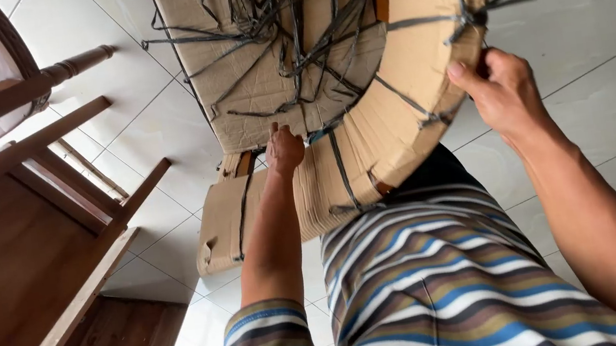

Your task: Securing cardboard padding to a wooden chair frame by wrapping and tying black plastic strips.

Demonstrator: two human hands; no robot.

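A curved ring of brown cardboard [420, 63], bound with dark plastic straps, fills the upper middle of the head view. My left hand [284, 151] is closed on the ring's inner edge near a tangle of loose dark straps [286, 9]. My right hand [498, 90] grips the ring's outer edge on the right, thumb pressed on the cardboard below a knotted strap [471, 13]. A flat cardboard sheet [250, 93] lies under the tangle.
Wooden furniture [33, 257] with slanted rails stands at the left, a turned wooden leg [76, 65] above it. Another folded cardboard piece [223, 224] lies on the white tiled floor [596, 8]. My striped shirt [433, 283] fills the bottom.
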